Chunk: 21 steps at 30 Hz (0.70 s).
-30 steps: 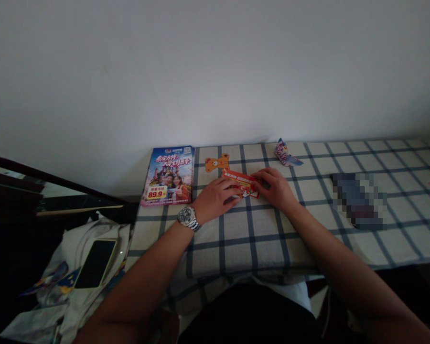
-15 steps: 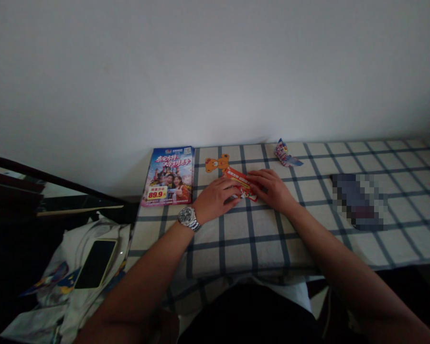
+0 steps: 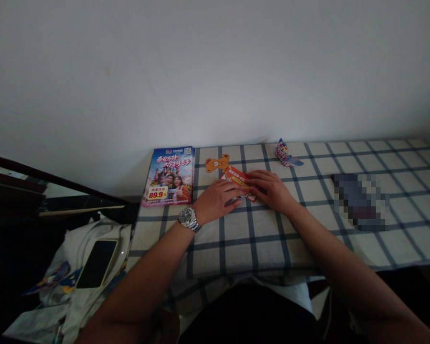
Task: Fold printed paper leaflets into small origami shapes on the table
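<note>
A small red-and-orange leaflet, printed with white characters, lies on the checked cloth between my hands. It looks folded, and fingers cover part of it. My left hand, with a metal watch at the wrist, holds its left and near side, fingers laid across it. From the right, my right hand grips the other side with bent fingers. The thumb tips are partly hidden. Just beyond the leaflet is a brown cartoon bear on the cloth.
A stack of blue-and-pink flyers sits at the table's left end. A crumpled printed paper lies near the wall. To the right is a blurred dark object. A phone rests on a white bag at lower left.
The leaflet has shifted slightly, and more of its red face shows between my hands. Both hands have stayed almost in place on it.
</note>
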{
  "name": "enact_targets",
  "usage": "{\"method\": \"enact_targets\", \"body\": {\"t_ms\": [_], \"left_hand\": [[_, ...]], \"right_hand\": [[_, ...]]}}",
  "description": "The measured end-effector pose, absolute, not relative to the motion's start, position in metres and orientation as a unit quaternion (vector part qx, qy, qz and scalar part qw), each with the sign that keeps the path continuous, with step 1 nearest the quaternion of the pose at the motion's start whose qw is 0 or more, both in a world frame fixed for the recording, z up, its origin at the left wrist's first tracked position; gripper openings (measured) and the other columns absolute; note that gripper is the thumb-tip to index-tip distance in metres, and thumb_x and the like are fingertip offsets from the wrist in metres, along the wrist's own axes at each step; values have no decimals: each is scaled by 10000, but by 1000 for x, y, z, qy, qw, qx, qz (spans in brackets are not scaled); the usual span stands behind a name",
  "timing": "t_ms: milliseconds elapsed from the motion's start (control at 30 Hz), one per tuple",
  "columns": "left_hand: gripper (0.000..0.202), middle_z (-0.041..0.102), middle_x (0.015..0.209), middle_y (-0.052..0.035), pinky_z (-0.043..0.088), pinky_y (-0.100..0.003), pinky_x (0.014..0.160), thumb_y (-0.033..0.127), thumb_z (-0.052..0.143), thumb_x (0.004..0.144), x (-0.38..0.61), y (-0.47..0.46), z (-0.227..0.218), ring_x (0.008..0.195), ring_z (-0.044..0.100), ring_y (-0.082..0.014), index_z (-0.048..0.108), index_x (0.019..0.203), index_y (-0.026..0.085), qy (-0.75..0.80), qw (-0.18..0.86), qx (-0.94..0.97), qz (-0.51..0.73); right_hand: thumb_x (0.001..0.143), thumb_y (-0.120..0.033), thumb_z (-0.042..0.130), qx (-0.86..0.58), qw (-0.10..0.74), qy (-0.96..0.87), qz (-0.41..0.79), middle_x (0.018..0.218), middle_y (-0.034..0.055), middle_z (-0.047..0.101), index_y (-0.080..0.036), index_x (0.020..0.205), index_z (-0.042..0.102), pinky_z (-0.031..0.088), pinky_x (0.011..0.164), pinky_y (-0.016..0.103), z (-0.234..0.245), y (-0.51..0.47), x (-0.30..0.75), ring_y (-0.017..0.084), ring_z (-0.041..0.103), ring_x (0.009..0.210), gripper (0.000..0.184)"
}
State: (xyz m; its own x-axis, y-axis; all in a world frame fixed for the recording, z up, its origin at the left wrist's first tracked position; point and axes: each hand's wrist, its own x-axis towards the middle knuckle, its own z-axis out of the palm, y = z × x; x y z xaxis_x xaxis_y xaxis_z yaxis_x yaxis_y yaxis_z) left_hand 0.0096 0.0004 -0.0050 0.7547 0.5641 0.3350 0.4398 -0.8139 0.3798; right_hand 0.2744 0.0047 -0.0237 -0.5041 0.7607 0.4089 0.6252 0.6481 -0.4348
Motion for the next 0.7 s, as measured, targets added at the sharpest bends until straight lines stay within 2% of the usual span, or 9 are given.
{"method": "enact_targets", "body": {"t_ms": [200, 400, 600, 700], "left_hand": [[235, 730, 1261, -44, 401, -486, 1215, 331, 603, 1044, 7, 3, -3, 1205, 647, -226, 715, 1227, 234, 318, 127, 912, 228], [265, 720, 1299, -45, 322, -547, 1265, 354, 606, 1043, 7, 2, -4, 1276, 620, -250, 702, 1260, 237, 353, 111, 901, 225], [297, 689, 1380, -63, 360, -540, 1240, 343, 619, 1036, 8, 1, -9, 1317, 613, -256, 694, 1300, 231, 366, 104, 897, 223], [298, 678, 1394, -67, 335, -558, 1252, 363, 622, 1034, 8, 0, -9, 1317, 616, -260, 699, 1294, 239, 365, 106, 898, 222]], "right_hand": [[1011, -281, 636, -394, 308, -859, 108, 1387, 94, 704, -257, 1180, 754, 521, 1089, 532, -19, 3, 273, 297, 645, 1286, 207], [998, -304, 667, -383, 305, -866, 97, 1374, 102, 702, -258, 1114, 775, 525, 1085, 558, -23, 4, 276, 311, 637, 1284, 165], [971, -331, 713, -358, 296, -881, 90, 1393, 81, 703, -269, 1111, 788, 494, 1123, 594, -27, 3, 276, 341, 571, 1371, 171], [964, -334, 721, -355, 297, -882, 94, 1389, 77, 706, -279, 1128, 786, 494, 1126, 603, -27, 3, 275, 343, 564, 1381, 185]]}}
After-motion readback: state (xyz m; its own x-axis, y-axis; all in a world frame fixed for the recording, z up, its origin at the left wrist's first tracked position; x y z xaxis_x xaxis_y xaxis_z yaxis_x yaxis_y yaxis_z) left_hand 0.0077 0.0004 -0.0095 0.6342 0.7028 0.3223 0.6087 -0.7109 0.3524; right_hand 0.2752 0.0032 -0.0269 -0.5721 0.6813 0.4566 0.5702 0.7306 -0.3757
